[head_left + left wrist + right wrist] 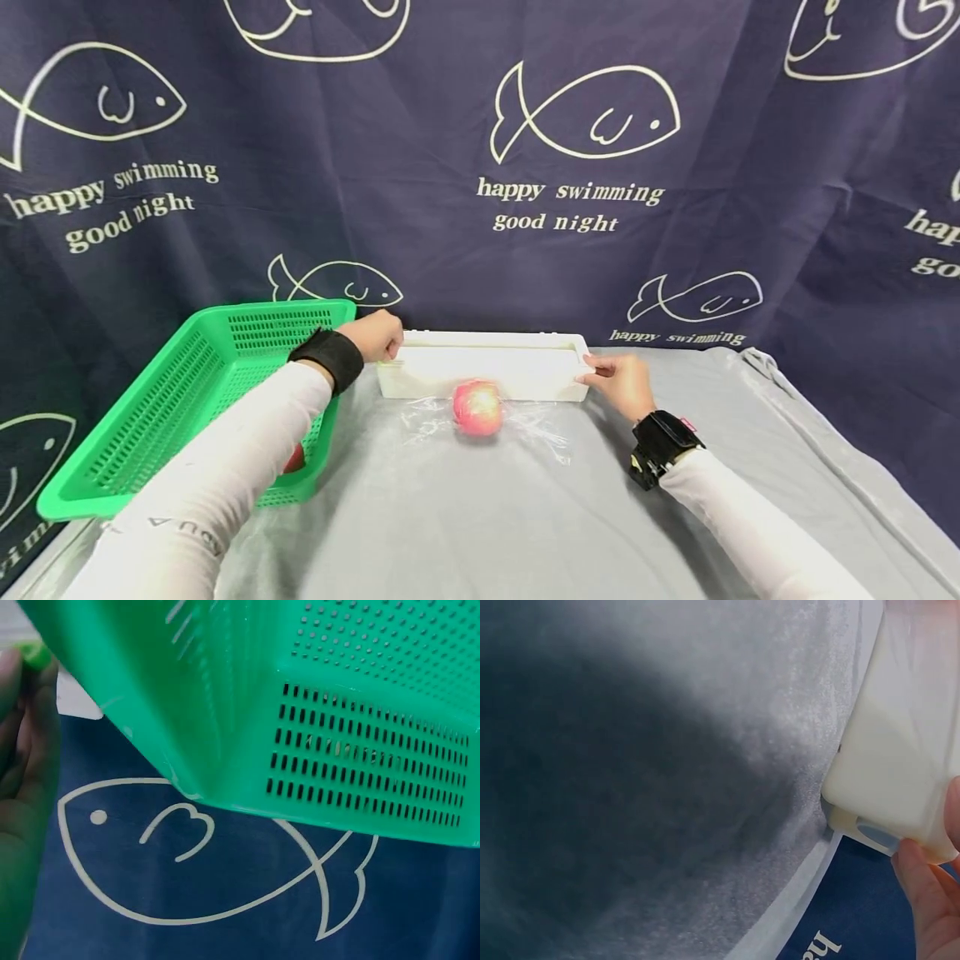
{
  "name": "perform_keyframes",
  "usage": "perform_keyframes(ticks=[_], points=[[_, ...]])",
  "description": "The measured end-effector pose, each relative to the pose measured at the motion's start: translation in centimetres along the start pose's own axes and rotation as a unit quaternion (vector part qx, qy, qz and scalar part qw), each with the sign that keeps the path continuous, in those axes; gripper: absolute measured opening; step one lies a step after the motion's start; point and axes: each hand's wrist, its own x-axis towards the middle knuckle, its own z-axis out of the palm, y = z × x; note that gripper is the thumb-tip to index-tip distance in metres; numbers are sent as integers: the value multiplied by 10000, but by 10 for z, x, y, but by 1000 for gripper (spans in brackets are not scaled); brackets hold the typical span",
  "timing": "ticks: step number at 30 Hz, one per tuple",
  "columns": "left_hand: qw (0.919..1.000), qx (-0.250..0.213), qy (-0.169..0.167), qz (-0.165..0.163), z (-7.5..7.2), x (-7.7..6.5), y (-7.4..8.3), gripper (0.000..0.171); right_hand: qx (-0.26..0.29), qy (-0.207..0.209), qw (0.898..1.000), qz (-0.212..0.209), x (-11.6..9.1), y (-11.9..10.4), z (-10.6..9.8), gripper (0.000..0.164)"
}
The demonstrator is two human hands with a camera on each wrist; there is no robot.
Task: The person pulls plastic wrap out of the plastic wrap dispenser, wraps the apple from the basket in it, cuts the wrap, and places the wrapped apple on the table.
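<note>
A long white cling film dispenser (pixel 420 382) lies crosswise at the back of the table. At its left end my left hand (pixel 380 334) pinches a small bright green slider (pixel 34 655) between thumb and fingers. My right hand (pixel 627 385) grips the dispenser's right end, thumb on the front and fingertips at the end face. A red and yellowish apple (pixel 477 410) sits right in front of the dispenser. Clear, crinkled film (pixel 422 418) spreads out to both sides of the apple.
A green perforated basket (pixel 67 497) stands on the left, under my left forearm. Inside it a red object (pixel 296 459) is partly hidden by the sleeve. Grey cloth (pixel 480 525) covers the table. A dark blue curtain (pixel 435 167) with fish drawings hangs right behind the dispenser.
</note>
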Motion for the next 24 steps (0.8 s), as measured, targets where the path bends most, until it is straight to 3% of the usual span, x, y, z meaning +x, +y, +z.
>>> perform_keyframes(ticks=[6, 13, 21, 24], points=[[9987, 102, -172, -465, -4, -1, 11, 34, -129, 8, 9999, -11, 0, 0, 0, 36], [9929, 14, -250, -1166, -4, -5, 15, 21, -394, 8, 9992, 29, -3, 1, -3, 36], [9922, -144, -152, -1231, -5, -6, 18, 13, -366, -209, 9987, 291, -2, -1, -8, 36], [9888, -13, -192, -1477, -6, -3, 24, 16, -340, -268, 9984, 375, -2, -1, -9, 37]])
